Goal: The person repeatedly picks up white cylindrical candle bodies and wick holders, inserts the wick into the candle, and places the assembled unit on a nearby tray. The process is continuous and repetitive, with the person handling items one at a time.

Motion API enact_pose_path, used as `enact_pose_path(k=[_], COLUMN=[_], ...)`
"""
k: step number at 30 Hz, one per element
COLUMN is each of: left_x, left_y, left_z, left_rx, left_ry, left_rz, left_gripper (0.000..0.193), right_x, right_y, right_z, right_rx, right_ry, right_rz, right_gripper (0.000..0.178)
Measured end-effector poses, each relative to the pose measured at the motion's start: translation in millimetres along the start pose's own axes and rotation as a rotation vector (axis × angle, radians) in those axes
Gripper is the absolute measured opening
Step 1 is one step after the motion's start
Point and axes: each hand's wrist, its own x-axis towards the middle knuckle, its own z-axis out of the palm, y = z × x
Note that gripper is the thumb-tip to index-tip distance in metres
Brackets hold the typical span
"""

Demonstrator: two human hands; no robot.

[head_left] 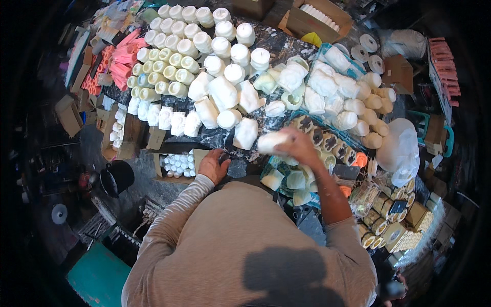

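Two hands at a full bench, one holding a white piece

On the left, a black bucket (116,178) sits on the floor, low down and away from the bench (281,46). Farther up are pink pieces (123,60), heaped in a pile. Next come cream cups (163,71) in neat rows, side by side. I think rows make them easy to count and stop them tipping over. A line of bumpy white pieces (164,118) stands in front of them. Below the bench edge, a cardboard box (201,158) keeps lots of thin white sticks (178,165) together.

The left hand (209,167) lies on the near edge, palm down, with its thumb away from its fingers. I see nothing in it. Maybe it is there to help the person lean. A small grey block (237,168) is just beside it.

Big white blocks (223,93) lie jumbled in the middle. The right hand (299,148) grips one white piece (271,143) by its right end, above the near part of the bench. It looks blurry, so I cannot tell where each finger goes.

Right of that hand, dark-topped pieces (330,139) sit close together, perhaps to save room. Last, a clear plastic bag (401,146) bulges at the side.
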Motion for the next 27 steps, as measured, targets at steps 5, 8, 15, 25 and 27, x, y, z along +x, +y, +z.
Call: enact_pose_path(k=[5, 8, 15, 25, 27], left_x=[22, 64, 128, 34, 40], left_y=[-14, -9, 43, -56, -56], left_z=[41, 78, 96, 16, 25], left_rx=[-0.214, -1.175, -0.735, -0.881, -0.950], left_ry=[-0.130, -0.264, -0.527, -0.439, -0.419], left_rz=[-0.105, -0.396, -0.277, -0.015, -0.039], left_gripper=[0.054, 0.047, 0.043, 0.072, 0.073], right_x=[-48, -66, -61, 9, 19], right_y=[-20, -36, -43, -29, -15], right_z=[96, 120, 154, 206, 207], right_rx=[-0.172, -0.154, -0.270, -0.290, -0.004], right_ry=[-0.041, 0.014, 0.263, 0.476, 0.406], right_rz=[0.002, 0.062, 0.138, -0.198, 0.021], right_gripper=[0.061, 0.061, 0.059, 0.062, 0.062])
